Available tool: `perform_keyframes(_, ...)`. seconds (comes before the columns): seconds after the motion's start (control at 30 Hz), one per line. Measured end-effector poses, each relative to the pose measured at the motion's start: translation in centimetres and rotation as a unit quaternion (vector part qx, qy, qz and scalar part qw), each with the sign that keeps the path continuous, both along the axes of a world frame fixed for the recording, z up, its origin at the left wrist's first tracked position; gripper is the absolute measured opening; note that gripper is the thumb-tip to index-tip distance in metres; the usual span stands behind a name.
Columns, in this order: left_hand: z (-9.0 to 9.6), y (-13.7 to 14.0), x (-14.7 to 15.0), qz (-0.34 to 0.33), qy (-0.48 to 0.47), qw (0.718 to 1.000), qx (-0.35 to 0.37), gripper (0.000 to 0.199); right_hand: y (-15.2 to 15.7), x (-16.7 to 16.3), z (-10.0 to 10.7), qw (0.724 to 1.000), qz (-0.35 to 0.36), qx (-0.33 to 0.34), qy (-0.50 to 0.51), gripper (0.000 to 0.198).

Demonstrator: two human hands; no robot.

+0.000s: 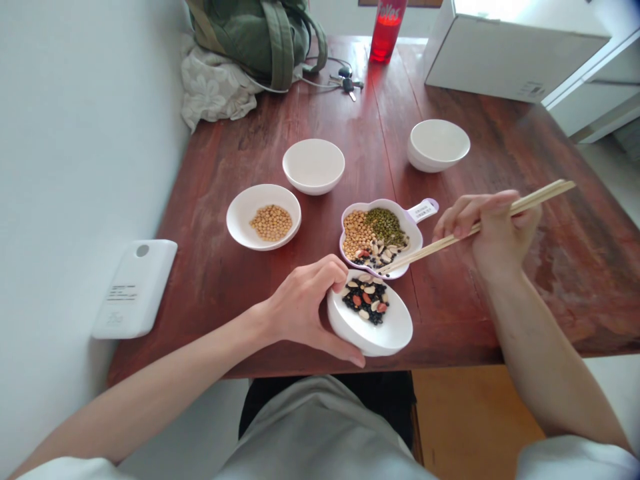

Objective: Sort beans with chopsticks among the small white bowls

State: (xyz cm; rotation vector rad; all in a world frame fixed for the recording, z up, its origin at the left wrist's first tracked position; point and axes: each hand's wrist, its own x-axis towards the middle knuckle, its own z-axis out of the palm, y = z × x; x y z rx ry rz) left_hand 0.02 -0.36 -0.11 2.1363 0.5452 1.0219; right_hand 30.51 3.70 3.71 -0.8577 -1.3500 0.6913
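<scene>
My left hand [313, 303] grips a white bowl [397, 333] by its left side and tilts it towards the dish behind it. Inside that bowl are black beans [357, 313] mixed with red and pale peanuts or seeds. A pair of wooden chopsticks [447, 240] is held in my right hand [495, 230], fingers closed round them. Their tips reach the front of a flower-shaped dish [343, 248] with a purple rim and a handle. Yellow soybeans [359, 230], green mung beans [385, 227] and some pale, red and black pieces lie in the dish.
Left of the dish stands a white bowl [239, 220] with soybeans. Two more white bowls [313, 170] [437, 148] stand farther back. A white power bank [137, 290] lies at left. Behind are a green bag [250, 40], keys [347, 83], a red bottle [387, 37] and a white box [500, 57].
</scene>
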Motion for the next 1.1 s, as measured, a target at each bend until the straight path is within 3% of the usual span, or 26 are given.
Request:
perform_keyframes(0.1, 0.0, 0.0, 0.0, 0.000, 0.003, 1.000, 0.005, 0.088, 0.6, 0.2, 0.4, 0.998, -0.041, 0.017, 0.042, 0.082)
perform_keyframes(0.23, 0.2, 0.0, 0.2, 0.002, -0.003, 1.000, 0.018, 0.086, 0.8, 0.9, 0.8, 0.996, -0.074, 0.041, 0.027, 0.082)
perform_keyframes(0.5, 0.3, 0.0, 0.2, 0.005, -0.004, 1.000, 0.024, 0.083, -0.6, 1.0, 0.4, 0.994, -0.009, 0.002, -0.109, 0.070)
perform_keyframes(0.67, 0.2, 0.0, 0.1, 0.004, 0.002, 1.000, 0.018, 0.086, -0.4, -0.2, 0.1, 0.998, 0.007, -0.024, -0.060, 0.073)
perform_keyframes(0.87, 0.2, 0.0, 0.1, 0.004, 0.004, 1.000, 0.016, 0.086, 0.4, -0.4, 0.3, 0.998, -0.049, -0.005, 0.040, 0.077)
perform_keyframes(1.1, 0.2, 0.0, 0.2, 0.003, -0.006, 1.000, 0.022, 0.083, -0.5, -0.4, -0.3, 0.999, -0.032, -0.006, -0.035, 0.070)
